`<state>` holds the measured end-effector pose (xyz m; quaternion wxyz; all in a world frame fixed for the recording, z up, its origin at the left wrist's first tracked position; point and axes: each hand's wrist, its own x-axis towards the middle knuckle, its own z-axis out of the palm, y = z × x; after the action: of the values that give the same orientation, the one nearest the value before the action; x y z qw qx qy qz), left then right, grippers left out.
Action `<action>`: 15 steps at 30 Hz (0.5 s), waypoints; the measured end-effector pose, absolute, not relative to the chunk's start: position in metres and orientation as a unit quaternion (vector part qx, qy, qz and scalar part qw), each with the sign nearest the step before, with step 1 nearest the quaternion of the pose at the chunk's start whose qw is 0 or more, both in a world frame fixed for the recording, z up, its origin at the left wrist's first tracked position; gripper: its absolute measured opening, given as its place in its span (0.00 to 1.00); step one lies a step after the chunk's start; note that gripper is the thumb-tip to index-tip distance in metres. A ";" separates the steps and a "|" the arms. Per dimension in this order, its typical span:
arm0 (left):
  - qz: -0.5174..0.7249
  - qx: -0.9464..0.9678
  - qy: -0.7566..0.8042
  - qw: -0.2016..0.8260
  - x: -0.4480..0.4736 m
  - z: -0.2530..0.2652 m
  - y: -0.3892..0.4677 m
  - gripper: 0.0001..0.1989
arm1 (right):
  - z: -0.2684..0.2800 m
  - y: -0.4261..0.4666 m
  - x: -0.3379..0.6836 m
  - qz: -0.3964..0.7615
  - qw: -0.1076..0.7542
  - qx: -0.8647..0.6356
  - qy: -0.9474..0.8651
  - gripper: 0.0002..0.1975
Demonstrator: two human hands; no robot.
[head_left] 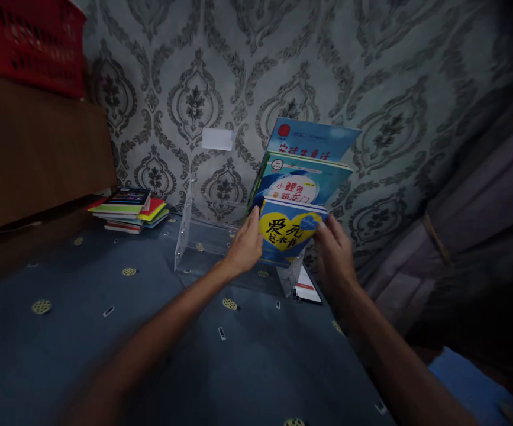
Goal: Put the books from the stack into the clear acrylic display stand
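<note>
Between my two hands is a small blue book [289, 236] with a yellow heart on its cover. My left hand [247, 239] grips its left edge, and my right hand [335, 248] pinches its upper right side. The book is at the right end of a clear acrylic book rack [220, 278]. Behind it, a teal book [322, 177] and a taller blue book [313, 136] stand in stepped rows, leaning back. The left part of the rack holds no books. My fingers partly hide the book's side edges.
A stack of books [127, 210] lies on the dark blue patterned cloth [149, 331] at the left. Beyond it are a brown wooden cabinet [38, 148] and a red basket [29, 47]. A white booklet [308, 287] lies beside the rack's right end; a curtain [416, 260] hangs at right.
</note>
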<state>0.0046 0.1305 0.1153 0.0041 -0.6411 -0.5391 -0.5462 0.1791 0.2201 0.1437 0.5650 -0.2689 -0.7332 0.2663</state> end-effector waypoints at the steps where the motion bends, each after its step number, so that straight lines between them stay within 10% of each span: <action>1: -0.548 -0.642 -0.536 0.001 0.005 0.115 0.133 0.36 | 0.146 0.217 0.176 0.286 0.563 -0.258 -0.731 0.30; 15: -0.531 -0.656 -0.537 0.012 0.003 0.114 0.131 0.36 | 0.150 0.202 0.172 0.357 0.596 -0.230 -0.682 0.30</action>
<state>0.0028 0.1312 0.1139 0.0120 -0.6557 -0.5367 -0.5309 0.1717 0.2019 0.1497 0.5957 -0.2296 -0.6821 0.3566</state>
